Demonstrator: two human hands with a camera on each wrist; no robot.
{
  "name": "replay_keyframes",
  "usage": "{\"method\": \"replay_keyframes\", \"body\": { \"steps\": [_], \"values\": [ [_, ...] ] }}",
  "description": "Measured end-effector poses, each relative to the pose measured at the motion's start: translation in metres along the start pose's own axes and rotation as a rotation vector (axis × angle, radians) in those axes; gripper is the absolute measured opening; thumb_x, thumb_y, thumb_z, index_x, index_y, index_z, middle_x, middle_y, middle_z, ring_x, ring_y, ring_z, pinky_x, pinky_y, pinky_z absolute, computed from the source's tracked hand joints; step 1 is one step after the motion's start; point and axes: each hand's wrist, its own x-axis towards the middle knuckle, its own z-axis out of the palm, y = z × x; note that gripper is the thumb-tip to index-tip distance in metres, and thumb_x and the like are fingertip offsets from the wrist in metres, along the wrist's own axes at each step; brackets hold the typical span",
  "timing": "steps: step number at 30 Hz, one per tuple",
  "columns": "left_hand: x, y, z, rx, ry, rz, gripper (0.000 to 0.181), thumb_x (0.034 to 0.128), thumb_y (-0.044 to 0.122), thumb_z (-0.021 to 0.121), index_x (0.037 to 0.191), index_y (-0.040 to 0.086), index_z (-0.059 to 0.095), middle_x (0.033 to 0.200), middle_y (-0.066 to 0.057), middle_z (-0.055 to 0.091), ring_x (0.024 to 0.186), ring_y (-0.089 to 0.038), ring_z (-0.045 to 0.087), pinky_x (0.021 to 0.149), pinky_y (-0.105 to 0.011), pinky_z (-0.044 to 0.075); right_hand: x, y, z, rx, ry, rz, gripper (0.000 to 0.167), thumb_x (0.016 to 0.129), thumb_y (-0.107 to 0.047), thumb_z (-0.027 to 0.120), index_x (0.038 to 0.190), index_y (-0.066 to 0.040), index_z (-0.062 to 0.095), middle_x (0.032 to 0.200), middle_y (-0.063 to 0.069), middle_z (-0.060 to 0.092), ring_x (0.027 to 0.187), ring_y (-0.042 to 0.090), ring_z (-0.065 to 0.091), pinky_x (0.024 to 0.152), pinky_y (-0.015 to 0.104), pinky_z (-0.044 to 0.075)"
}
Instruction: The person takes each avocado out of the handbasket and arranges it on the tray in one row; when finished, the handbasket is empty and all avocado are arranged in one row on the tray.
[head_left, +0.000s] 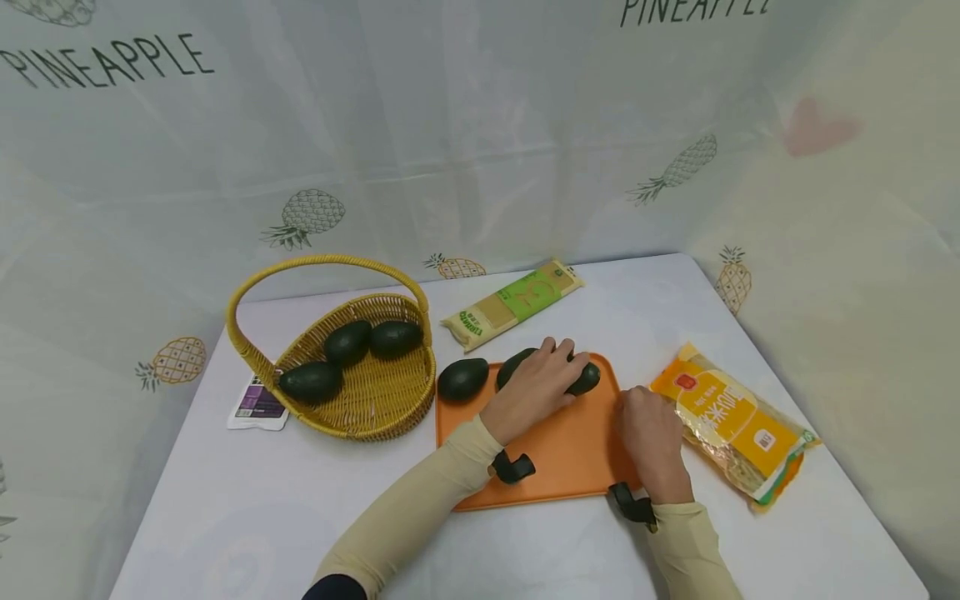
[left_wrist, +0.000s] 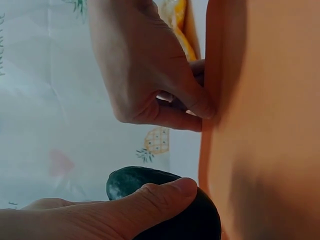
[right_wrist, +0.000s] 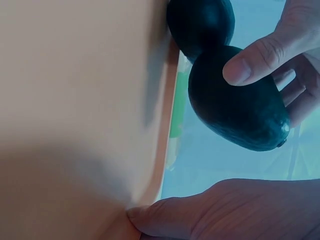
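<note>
While the basket point(head_left: 386, 396) holds three avocados point(head_left: 348, 343), the left hand point(head_left: 534, 392) grips another avocado point(head_left: 587, 380).

And at your twelve o'clock, a slim tan-and-green plastic packet point(head_left: 513, 306); at two, a yellow-and-orange plastic bag point(head_left: 731, 425); at ten, a flat white-and-purple pouch point(head_left: 258, 407), part hidden; beyond, you face pale pineapple-print cloth point(head_left: 480, 125)!

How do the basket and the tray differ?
The basket is yellowish and woven, while the tray is orange and smooth.
The basket has a tall arched handle; the tray shows only a low raised rim.
No hand touches the basket, whereas the right hand pinches the tray's edge.
Both have dark green avocados in or beside them.
</note>
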Motion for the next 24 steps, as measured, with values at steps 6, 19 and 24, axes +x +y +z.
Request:
{"method": "replay_keyframes", "body": {
  "steps": [6, 19, 24],
  "values": [
    [0.0034, 0.0005, 0.0021, 0.002, -0.017, -0.009, 0.052, 0.0956, 0.036, 0.083, 0.139, 0.014, 0.064, 0.125, -0.007, 0.066, 0.102, -0.023, 0.06, 0.088, -0.023, 0.058, 0.0002, -0.0003, 0.0002, -0.003, 0.001, 0.0, 0.01, 0.094, 0.01, 0.067, 0.094, 0.011, 0.076, 0.073, 0.024, 0.066, 0.054, 0.032, 0.055, 0.048, 0.045, 0.054],
    [0.0073, -0.0019, 0.0074, 0.037, -0.018, -0.009, 0.05, 0.0954, 0.037, 0.083, 0.136, 0.014, 0.064, 0.123, -0.007, 0.066, 0.104, -0.023, 0.062, 0.088, -0.023, 0.059, 0.0006, 0.0, 0.0013, 0.001, 0.005, -0.002, 0.009, 0.094, 0.009, 0.067, 0.093, 0.011, 0.076, 0.07, 0.021, 0.063, 0.053, 0.03, 0.054, 0.047, 0.043, 0.052],
    [0.0096, -0.0009, 0.0096, 0.053, -0.045, -0.013, 0.053, 0.0952, 0.037, 0.083, 0.14, 0.015, 0.064, 0.125, -0.006, 0.066, 0.105, -0.023, 0.062, 0.09, -0.024, 0.059, 0.0008, 0.0002, 0.0013, 0.007, 0.021, -0.011, 0.01, 0.094, 0.01, 0.066, 0.089, 0.01, 0.075, 0.067, 0.019, 0.06, 0.052, 0.029, 0.052, 0.045, 0.041, 0.049]
  ]
}}
